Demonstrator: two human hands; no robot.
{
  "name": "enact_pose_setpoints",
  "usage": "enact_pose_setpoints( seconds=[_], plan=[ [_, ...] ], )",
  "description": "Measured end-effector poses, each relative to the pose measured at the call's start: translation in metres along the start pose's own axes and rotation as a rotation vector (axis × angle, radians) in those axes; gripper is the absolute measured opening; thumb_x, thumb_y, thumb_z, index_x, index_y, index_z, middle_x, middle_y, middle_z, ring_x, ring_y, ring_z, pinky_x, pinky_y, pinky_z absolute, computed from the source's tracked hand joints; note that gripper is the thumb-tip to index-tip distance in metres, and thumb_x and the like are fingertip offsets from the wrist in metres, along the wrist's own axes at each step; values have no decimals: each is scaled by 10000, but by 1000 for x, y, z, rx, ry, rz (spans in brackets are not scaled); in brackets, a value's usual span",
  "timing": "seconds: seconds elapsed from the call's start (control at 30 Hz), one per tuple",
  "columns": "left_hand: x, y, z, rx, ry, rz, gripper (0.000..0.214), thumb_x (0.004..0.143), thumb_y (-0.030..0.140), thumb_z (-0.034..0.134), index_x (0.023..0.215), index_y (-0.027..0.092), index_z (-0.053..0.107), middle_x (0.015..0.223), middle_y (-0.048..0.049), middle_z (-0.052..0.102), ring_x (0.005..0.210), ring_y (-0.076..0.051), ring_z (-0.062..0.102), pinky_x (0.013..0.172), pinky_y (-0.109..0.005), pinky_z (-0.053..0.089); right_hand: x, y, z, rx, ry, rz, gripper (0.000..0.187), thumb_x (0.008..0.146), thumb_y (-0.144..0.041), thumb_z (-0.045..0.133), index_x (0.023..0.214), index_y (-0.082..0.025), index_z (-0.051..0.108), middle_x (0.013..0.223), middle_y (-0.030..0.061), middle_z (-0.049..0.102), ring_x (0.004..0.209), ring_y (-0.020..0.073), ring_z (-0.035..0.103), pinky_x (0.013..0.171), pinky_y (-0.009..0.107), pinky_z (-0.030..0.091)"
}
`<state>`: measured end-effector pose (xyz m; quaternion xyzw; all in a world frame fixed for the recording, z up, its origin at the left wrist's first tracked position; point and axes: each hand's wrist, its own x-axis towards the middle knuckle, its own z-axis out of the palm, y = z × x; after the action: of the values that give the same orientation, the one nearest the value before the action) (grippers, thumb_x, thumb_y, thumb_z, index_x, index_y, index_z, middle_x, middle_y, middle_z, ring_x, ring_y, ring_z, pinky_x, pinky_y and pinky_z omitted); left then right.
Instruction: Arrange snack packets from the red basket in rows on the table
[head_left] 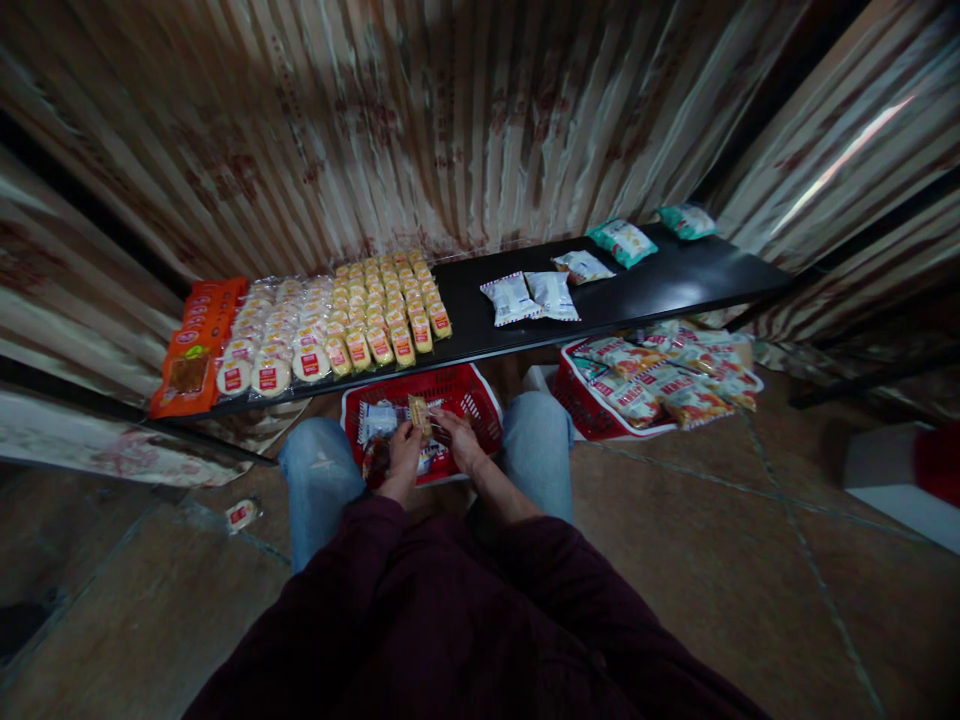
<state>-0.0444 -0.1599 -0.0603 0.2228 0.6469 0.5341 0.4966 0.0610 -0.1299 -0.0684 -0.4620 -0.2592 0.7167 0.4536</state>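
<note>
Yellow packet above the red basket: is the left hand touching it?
Touching. The head view shows the left hand with fingers closed on the lower edge of the yellow packet, the right hand gripping its other side, above the red basket.

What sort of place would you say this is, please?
Probably a small snack stall or shop display: rows of wrapped snacks on a black shelf, red baskets of packets on the floor.
</note>
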Motion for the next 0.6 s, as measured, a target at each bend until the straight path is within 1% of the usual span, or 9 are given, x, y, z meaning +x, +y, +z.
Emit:
enact_pose_setpoints(
  seconds=[0.1,0.2,0.33,0.47,0.6],
  plan=[
    [0,1,0,-36,34,-7,194,756,149,578,931,154,662,902,-58,699,690,-128,634,683,-256,510,-1,0,1,-10,-2,1,325,629,-418,726,882,-215,707,889,27,734,800,178,654,730,289,476],
    [1,1,-1,-71,67,-7,192,766,149,573,941,157,649,940,-62,693,701,-124,633,671,-248,510,-3,-2,1,-3,1,7,328,605,-412,736,866,-216,715,894,25,737,790,178,651,701,277,468],
    [2,0,-1,-132,76,-48,181,772,140,541,924,160,639,892,-51,688,679,-109,622,654,-231,508,-4,-4,2,5,-33,-13,340,584,-417,748,854,-212,722,890,24,739,800,177,648,711,275,465],
    [0,-1,-3,-213,36,-120,140,750,171,561,874,159,626,823,-36,681,650,-104,621,658,-237,509,-6,-7,2,-27,-86,-42,347,605,-425,749,878,-211,728,927,36,738,763,159,634,695,271,459],
    [-3,-1,-5,-272,-21,-170,106,713,157,582,815,155,613,753,-27,666,616,-108,627,660,-255,509,-7,-9,3,-41,-123,-45,336,593,-404,767,867,-213,734,897,32,738,705,144,608,651,264,450]
  ],
)
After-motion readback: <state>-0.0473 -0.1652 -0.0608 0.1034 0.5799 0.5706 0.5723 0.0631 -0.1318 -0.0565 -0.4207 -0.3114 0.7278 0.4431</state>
